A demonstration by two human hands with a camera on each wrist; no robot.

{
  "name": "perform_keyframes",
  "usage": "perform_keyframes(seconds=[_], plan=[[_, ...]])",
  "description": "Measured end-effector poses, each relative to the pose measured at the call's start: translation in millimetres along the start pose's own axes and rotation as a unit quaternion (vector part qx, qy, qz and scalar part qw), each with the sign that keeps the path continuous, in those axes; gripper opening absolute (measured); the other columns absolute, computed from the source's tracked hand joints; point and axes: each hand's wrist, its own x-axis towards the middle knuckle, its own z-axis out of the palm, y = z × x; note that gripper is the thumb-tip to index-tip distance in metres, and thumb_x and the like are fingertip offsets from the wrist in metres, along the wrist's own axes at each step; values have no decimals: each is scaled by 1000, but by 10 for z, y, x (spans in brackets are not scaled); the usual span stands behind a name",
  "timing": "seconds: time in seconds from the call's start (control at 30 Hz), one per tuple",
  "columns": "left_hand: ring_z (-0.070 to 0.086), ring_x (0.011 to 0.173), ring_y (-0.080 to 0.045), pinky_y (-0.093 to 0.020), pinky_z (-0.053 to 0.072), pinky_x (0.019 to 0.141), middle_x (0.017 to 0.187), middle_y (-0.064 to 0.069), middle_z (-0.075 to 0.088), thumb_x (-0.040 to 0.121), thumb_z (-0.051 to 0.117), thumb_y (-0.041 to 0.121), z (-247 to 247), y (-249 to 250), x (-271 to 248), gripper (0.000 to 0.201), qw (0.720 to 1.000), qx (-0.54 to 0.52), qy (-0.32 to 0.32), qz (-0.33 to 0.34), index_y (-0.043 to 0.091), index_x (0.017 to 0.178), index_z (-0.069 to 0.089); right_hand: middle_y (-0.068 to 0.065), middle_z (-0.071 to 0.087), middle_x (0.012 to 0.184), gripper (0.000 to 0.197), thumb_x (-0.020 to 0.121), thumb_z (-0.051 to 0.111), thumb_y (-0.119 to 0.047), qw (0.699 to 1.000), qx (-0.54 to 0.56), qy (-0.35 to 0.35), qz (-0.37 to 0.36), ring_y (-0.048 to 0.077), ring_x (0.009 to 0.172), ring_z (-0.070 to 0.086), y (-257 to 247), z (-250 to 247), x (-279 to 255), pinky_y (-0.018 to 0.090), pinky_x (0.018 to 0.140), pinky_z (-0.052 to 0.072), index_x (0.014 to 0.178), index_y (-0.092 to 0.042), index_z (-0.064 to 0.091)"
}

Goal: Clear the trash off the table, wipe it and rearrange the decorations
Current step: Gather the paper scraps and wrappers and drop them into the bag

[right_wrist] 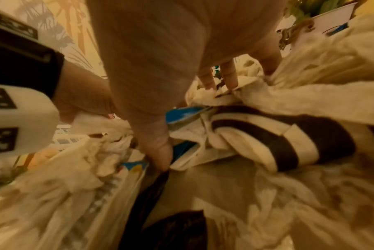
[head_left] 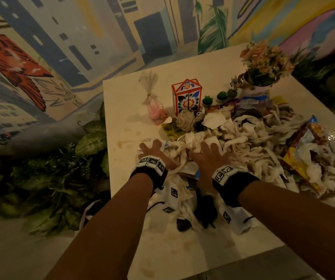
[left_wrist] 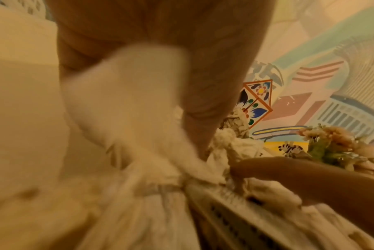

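Observation:
A heap of crumpled white tissues [head_left: 243, 138] and wrappers covers the right half of the white table [head_left: 122, 93]. My left hand [head_left: 152, 151] lies on the heap's left edge with fingers spread. My right hand [head_left: 209, 154] presses flat on the tissues beside it. In the right wrist view my right hand [right_wrist: 160, 50] points its fingertips [right_wrist: 228, 81] down into tissues [right_wrist: 310, 94] and blue-printed paper [right_wrist: 181, 115]. A blurred tissue [left_wrist: 128, 101] hangs in front of my left hand [left_wrist: 160, 33]. A floral box [head_left: 186, 96], a candy bag [head_left: 154, 106], small cacti [head_left: 208, 100] and a flower pot [head_left: 263, 65] stand behind.
A yellow and blue snack wrapper [head_left: 303, 150] lies at the heap's right. Dark scraps [head_left: 205, 209] sit near the front edge between my wrists. Leafy plants [head_left: 61, 178] fill the floor left of the table. A painted wall [head_left: 61, 47] stands behind.

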Motion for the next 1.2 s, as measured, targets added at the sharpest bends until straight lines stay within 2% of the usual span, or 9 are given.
perform_keyframes(seconds=[0.1,0.27,0.5,0.63,0.73,0.83,0.93,1.1,1.2], plan=[[36,122,-52,-54,45,95,143,-13,9,60,82,42,25,22,4,94,1000,11,18,-1,32,134,27,10,-1,156,90,75,69,-46,1000,3,8,-14,45,141,-2,-19,-14,57,64,106,28,145,-36,14],[24,135,-51,-54,43,100,154,-10,-20,59,84,41,-22,47,92,125,999,10,-24,-25,41,148,-5,10,-1,156,91,72,70,-48,1000,-11,2,-14,41,143,-3,11,-19,92,60,107,29,144,-36,16],[46,111,-51,-46,53,78,138,-9,12,60,77,33,-4,91,67,83,998,58,0,26,33,128,31,8,6,156,87,78,66,-38,999,-22,5,-31,39,142,3,-1,-10,155,63,104,31,146,-34,13],[55,90,-44,-41,51,69,127,-11,24,70,70,28,60,65,56,60,996,47,48,57,30,119,36,6,32,143,73,82,62,-39,998,-2,50,-28,34,132,27,-47,-36,141,56,97,41,141,-31,20],[55,85,-41,-41,50,70,125,-10,26,77,66,31,92,38,52,55,995,28,64,71,28,124,38,9,34,141,77,81,64,-29,998,41,41,-18,35,128,34,-38,-151,147,52,94,45,143,-29,16],[54,73,-34,-39,56,66,118,-7,27,79,66,32,36,13,26,47,994,-28,65,79,28,119,41,12,36,134,63,80,63,-16,991,122,50,-20,37,117,43,32,-281,142,46,86,48,132,-26,30],[59,70,-39,-42,59,55,115,-2,26,76,61,12,-93,-17,1,45,987,-133,66,58,33,110,41,14,44,124,46,77,62,-7,971,215,103,-7,35,106,49,140,-418,115,40,79,46,115,-22,42],[54,72,-30,-22,43,34,117,-9,33,72,66,1,-256,-57,-63,54,961,-244,99,87,31,110,42,5,50,94,38,78,61,0,931,344,125,14,21,71,49,360,-682,-53,26,53,35,102,-25,42],[56,85,-34,-21,46,35,118,-15,43,66,69,-1,-296,-53,-110,58,939,-280,143,141,32,105,43,6,49,112,38,77,61,1,919,366,146,17,27,89,52,454,-785,-110,29,65,39,98,-26,44]])
